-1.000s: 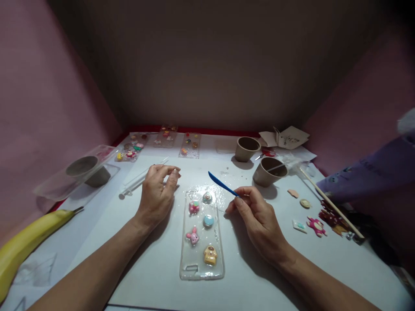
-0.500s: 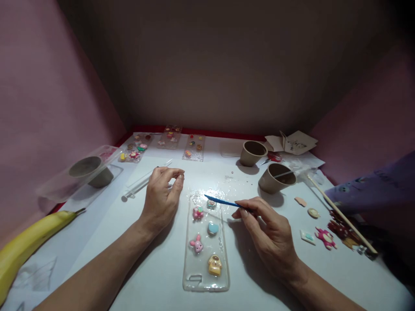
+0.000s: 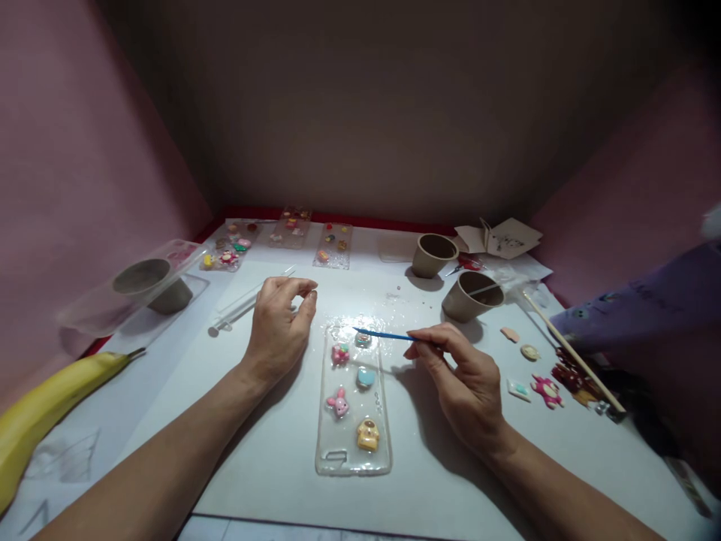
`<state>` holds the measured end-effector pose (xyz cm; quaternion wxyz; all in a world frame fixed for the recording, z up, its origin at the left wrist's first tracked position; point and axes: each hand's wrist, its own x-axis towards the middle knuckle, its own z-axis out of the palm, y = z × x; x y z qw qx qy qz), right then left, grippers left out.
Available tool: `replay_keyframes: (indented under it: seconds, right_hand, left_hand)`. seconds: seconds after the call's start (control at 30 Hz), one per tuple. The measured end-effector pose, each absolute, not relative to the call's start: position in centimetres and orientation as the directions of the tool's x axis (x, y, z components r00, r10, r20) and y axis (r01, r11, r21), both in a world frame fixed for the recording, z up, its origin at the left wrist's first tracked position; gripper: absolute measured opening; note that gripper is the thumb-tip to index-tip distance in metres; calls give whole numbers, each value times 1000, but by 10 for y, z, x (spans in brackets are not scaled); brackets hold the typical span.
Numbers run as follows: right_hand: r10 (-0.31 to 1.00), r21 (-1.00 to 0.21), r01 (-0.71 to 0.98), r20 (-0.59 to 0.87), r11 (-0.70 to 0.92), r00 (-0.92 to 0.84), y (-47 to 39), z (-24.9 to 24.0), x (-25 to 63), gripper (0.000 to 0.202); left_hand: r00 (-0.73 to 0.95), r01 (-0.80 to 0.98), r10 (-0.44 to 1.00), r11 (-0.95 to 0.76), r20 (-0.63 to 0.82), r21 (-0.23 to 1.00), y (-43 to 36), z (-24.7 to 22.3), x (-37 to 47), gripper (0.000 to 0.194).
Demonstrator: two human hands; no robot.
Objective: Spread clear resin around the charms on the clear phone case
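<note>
A clear phone case [image 3: 350, 467] lies flat before me, wet and shiny at its far end. Stuck along it are small charms: a pink rabbit [image 3: 339, 403], a yellow dog-like charm [image 3: 368, 434], a blue charm [image 3: 366, 377] and a pink one with a green top [image 3: 340, 355]. My right hand [image 3: 459, 376] pinches a slim blue pointed stick [image 3: 386, 335], its tip over the case's far end near another small charm [image 3: 363, 340]. My left hand [image 3: 282, 319] rests left of the case, thumb and fingertips brought together; whatever may be between them does not show.
Two brown cups [image 3: 433, 255] [image 3: 472, 296] stand at right, near loose charms [image 3: 547, 391] and a wooden stick [image 3: 574, 353]. Decorated cases [image 3: 333, 246] line the back. A syringe [image 3: 242, 304], a covered cup [image 3: 169, 293] and a banana [image 3: 61, 398] lie left.
The whole view has shifted slightly, bringing the board's near edge into sight. My right hand holds the blue stick at a flatter angle. My left hand keeps nearly the same pose.
</note>
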<state>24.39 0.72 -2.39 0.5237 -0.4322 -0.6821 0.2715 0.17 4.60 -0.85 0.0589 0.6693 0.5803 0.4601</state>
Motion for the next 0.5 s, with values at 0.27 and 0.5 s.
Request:
replay_keyframes:
  seconds: [0.27,0.5]
  right_hand:
    - [928,-904,216,371,369,-34,8,-26,244,14]
    - [942,-925,183,332,334,-37,8,-22,242,14]
  left_hand:
    - [-94,743,827,-313,554,592,47,-8,1,14]
    - [-126,732,853,-265,506,628,47,-6,1,14]
